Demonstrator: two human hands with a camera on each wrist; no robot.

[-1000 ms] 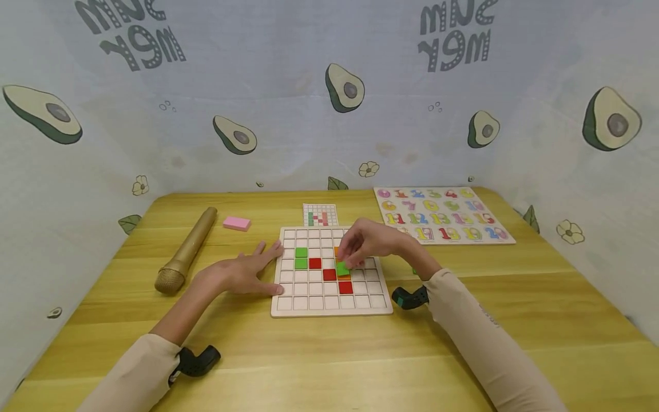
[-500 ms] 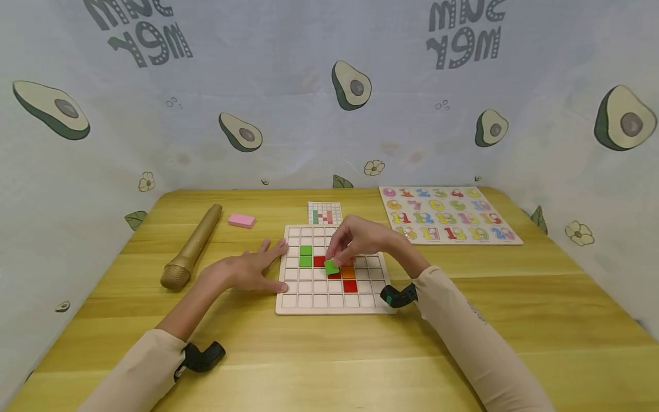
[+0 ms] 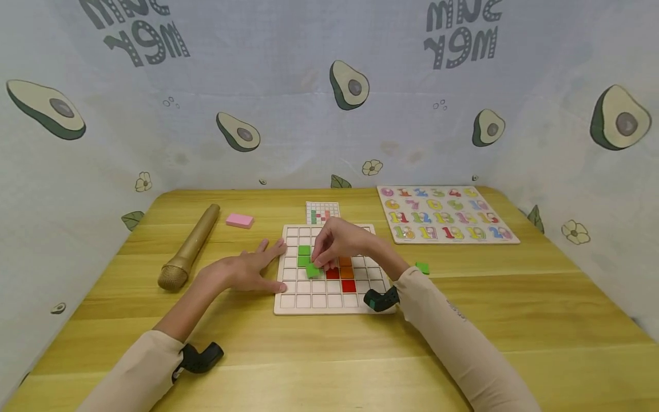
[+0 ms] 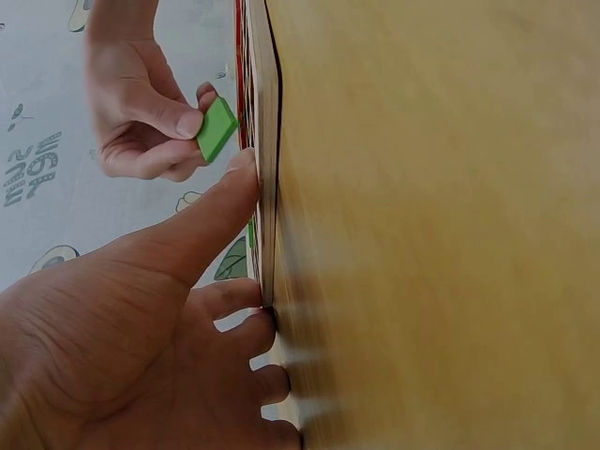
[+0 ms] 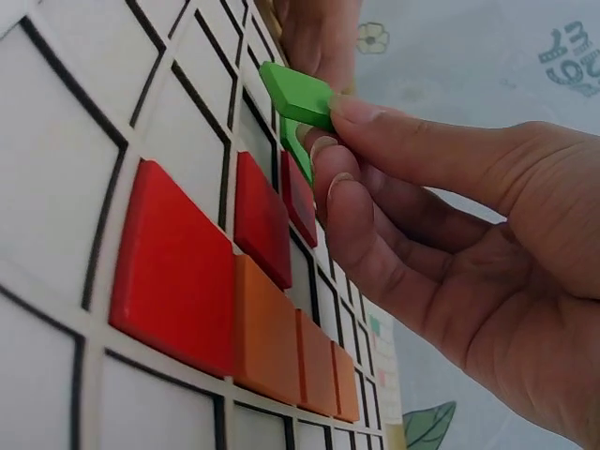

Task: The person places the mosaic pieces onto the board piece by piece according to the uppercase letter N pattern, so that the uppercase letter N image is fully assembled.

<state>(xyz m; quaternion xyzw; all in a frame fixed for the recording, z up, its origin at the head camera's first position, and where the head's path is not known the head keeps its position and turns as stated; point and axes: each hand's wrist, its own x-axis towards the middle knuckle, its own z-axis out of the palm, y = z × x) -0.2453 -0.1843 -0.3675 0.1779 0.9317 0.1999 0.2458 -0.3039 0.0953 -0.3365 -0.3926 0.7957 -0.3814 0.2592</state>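
Note:
My right hand [image 3: 337,240] pinches a green square tile [image 5: 298,95] between thumb and fingertips, tilted just above the white grid board [image 3: 329,308]. In the head view the held tile overlaps the cell below two green tiles [image 3: 304,256] set in the board. Red tiles [image 5: 173,272] run diagonally across the grid, and several orange tiles [image 5: 265,323] form a line beside them. My left hand [image 3: 246,271] lies at the board's left edge, fingers spread, thumb and fingertips touching its border. The left wrist view shows that thumb [image 4: 220,211] against the board's side.
Behind the board lies a small pattern card [image 3: 322,209]. A number puzzle board [image 3: 445,214] is at the back right, a loose green tile [image 3: 422,268] on the table right of the grid. To the left lie a gold microphone [image 3: 189,247] and a pink block [image 3: 239,221].
My right hand has carried the green tile leftward over the board, from the orange tiles toward the green pair. The left hand has stayed at the board's edge.

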